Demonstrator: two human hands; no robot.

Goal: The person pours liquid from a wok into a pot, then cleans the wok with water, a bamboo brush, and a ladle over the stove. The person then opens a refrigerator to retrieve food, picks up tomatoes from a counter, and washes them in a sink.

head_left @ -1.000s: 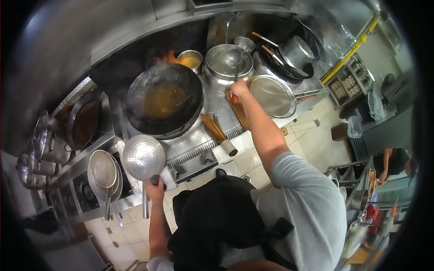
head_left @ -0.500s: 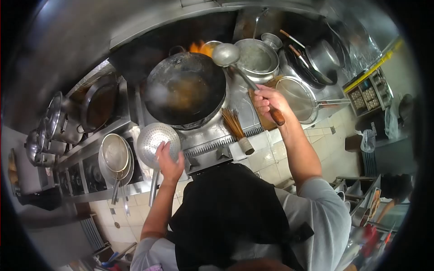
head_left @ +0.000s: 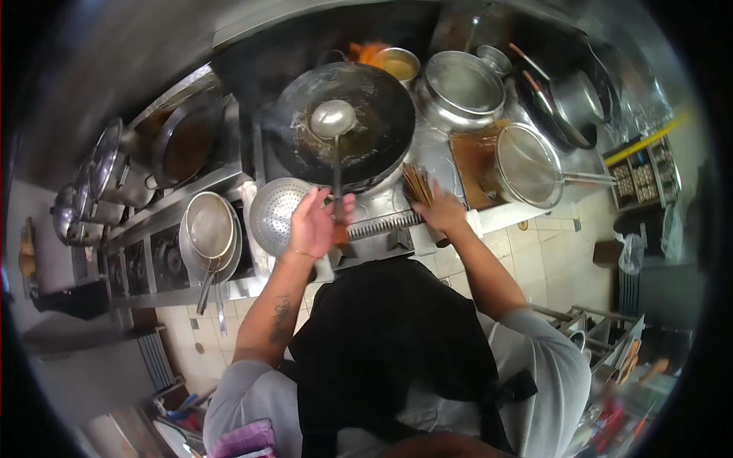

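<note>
My left hand [head_left: 311, 223] is loosely closed around the handle of a metal ladle [head_left: 334, 120]. The ladle's bowl lies over the large black wok [head_left: 393, 126], which has brownish liquid and light foam in its bottom. My right hand [head_left: 446, 211] is on a bamboo wok brush [head_left: 417, 183] at the stove's front edge, thumb and fingers about its middle; they are slightly blurred. Close to my left hand sits a perforated metal strainer [head_left: 276, 212], partly covered by the hand.
Flames [head_left: 368, 53] rise behind the wok beside a small pot of yellowish liquid [head_left: 400, 67]. Right of it stand a lidded-looking metal pot [head_left: 464, 80] and a mesh strainer [head_left: 527, 164] on a brown board [head_left: 475, 168]. Another sieve [head_left: 210, 224] and several pots [head_left: 114, 164] are left.
The ladle has passed from my right hand to my left, its bowl now over the wok. My right hand has come down to the bamboo brush. The view has shifted slightly.
</note>
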